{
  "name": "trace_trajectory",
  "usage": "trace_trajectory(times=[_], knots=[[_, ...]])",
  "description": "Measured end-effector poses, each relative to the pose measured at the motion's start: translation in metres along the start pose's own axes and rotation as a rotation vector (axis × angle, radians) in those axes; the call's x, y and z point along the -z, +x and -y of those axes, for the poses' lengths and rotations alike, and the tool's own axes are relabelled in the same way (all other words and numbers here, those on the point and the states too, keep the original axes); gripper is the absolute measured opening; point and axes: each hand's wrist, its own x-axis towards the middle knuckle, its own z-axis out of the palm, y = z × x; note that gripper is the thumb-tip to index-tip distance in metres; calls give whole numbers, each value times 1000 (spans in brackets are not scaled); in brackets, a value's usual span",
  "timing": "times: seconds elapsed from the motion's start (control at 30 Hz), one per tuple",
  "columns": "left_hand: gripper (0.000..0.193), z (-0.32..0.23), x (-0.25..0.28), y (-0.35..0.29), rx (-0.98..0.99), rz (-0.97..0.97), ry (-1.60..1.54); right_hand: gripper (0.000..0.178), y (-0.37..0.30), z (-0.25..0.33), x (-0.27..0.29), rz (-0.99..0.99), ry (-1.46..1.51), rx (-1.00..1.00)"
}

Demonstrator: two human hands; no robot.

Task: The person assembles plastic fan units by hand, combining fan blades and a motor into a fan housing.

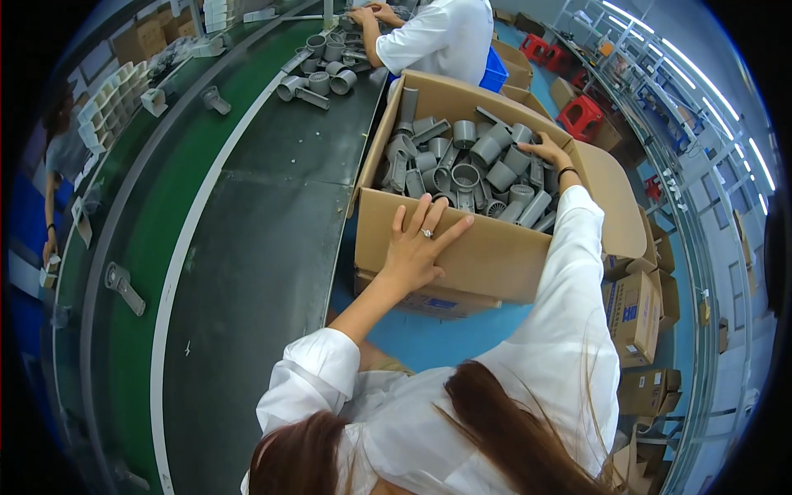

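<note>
An open cardboard box (462, 247) stands in front of me, heaped with grey plastic housings (487, 148), many with a round, cup-like head and a handle. My left hand (418, 246) rests on the near wall of the box, fingers spread, their tips at its top edge; a ring is on one finger. Inside the right side of the box, my right hand (546, 152) reaches over the pile with fingers stretched out beside a grey housing. Its fingertips are close to that piece; whether they touch it is unclear.
A dark worktop (264, 231) runs along my left, with more grey housings (318, 78) piled at its far end. Beyond it, a green conveyor belt (198, 140) carries single housings. A co-worker (441, 41) works ahead. Cartons (635, 318) and red stools (580, 117) stand right.
</note>
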Motion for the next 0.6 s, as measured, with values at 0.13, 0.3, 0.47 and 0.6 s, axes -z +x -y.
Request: trace_trajectory(times=[0.13, 0.3, 0.47, 0.6], knots=[[117, 9, -2, -4, 2, 4, -13, 118, -1, 24, -7, 108, -8, -91], [117, 12, -8, -3, -28, -43, -15, 107, -15, 37, -9, 98, -57, -86], [115, 16, -11, -5, -43, -48, -10, 98, -25, 46, -3, 118, 140, -48], [115, 13, -14, -4, -62, -59, -33, 97, -33, 51, -8, 32, 136, -65]])
